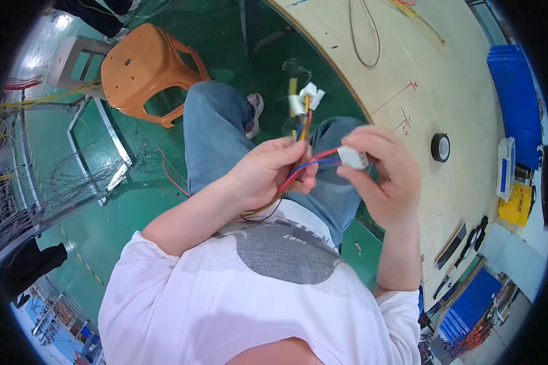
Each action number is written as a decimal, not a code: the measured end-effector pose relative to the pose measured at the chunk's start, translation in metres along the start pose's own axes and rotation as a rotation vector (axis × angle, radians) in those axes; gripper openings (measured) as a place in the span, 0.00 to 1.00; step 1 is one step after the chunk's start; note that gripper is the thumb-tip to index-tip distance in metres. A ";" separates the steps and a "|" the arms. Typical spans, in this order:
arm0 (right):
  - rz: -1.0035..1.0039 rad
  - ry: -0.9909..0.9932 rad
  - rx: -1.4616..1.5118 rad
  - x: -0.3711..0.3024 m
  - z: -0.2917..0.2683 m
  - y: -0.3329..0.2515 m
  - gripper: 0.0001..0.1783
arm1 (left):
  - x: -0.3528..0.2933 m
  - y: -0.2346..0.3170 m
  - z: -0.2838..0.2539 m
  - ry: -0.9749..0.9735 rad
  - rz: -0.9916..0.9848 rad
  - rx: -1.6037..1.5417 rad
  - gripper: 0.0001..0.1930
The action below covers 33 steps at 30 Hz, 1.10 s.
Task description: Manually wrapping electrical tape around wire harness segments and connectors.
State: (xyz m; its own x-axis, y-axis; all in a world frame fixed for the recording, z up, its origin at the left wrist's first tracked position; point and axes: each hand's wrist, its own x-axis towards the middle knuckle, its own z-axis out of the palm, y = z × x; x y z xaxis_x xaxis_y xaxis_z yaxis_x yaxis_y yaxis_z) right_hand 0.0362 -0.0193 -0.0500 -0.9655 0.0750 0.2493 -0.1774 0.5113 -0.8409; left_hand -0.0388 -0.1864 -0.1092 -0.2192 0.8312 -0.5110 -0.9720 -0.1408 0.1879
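Note:
Over my lap, my left hand [274, 167] is closed round a bundle of red, blue, yellow and dark wires [295, 170]. Several white connectors [307, 98] on wire ends stick up beyond its fingers, slightly blurred. Between thumb and fingers my right hand [384, 173] pinches a white plug connector [352, 158], from which red and blue wires run left into the bundle. Further wires trail below my left hand toward my shirt.
A wooden table [402, 158] curves along the right, bearing a black tape roll [440, 147], a wire loop [365, 36] and a phone-like dark slab [450, 246]. An orange stool [143, 70] stands at the far left, near a metal frame [113, 146] with tangled wires.

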 end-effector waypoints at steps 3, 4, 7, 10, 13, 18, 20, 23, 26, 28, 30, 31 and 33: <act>0.082 0.002 0.095 -0.009 -0.010 0.001 0.19 | 0.011 -0.001 -0.009 0.108 0.083 -0.012 0.10; 0.209 0.000 0.164 -0.011 -0.016 0.001 0.17 | 0.017 -0.001 -0.018 0.120 0.118 -0.048 0.10; 0.353 0.380 0.025 -0.013 -0.040 0.003 0.10 | 0.047 0.001 -0.067 0.223 0.112 -0.077 0.09; 0.656 0.571 -0.443 -0.007 -0.065 0.031 0.08 | 0.102 -0.015 -0.134 0.600 0.125 0.518 0.12; 0.740 0.336 -0.602 -0.011 -0.069 0.067 0.13 | 0.145 -0.032 -0.172 0.714 0.246 1.264 0.15; 0.429 0.338 -0.709 -0.031 -0.072 0.096 0.14 | 0.113 -0.006 -0.086 0.612 0.992 2.329 0.09; 0.415 0.314 -0.662 -0.033 -0.074 0.100 0.15 | 0.089 0.004 -0.016 0.492 0.759 2.008 0.06; 0.324 0.320 -0.681 -0.029 -0.079 0.104 0.15 | 0.092 0.000 0.072 -0.260 0.848 1.641 0.05; 0.333 0.315 -0.610 -0.028 -0.089 0.102 0.15 | 0.131 -0.019 0.115 -0.489 0.530 1.527 0.07; 0.418 0.284 -0.481 -0.031 -0.100 0.097 0.14 | 0.145 -0.025 0.126 -0.420 0.396 1.405 0.08; 0.465 0.359 -0.359 -0.041 -0.115 0.087 0.14 | 0.151 -0.026 0.128 -0.317 0.212 1.569 0.07; 0.562 0.398 -0.240 -0.045 -0.120 0.083 0.13 | 0.154 -0.027 0.127 -0.323 0.269 1.512 0.07; 0.386 0.688 -0.489 -0.051 -0.128 0.082 0.14 | 0.153 -0.025 0.126 -0.201 0.059 1.359 0.06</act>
State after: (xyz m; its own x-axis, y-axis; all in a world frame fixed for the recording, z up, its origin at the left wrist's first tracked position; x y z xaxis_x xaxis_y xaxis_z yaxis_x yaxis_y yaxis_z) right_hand 0.0951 0.1288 -0.0702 -0.5880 0.7262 0.3562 0.3838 0.6381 -0.6675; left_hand -0.0373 0.0118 -0.0867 -0.1279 0.9218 -0.3660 -0.0893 0.3568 0.9299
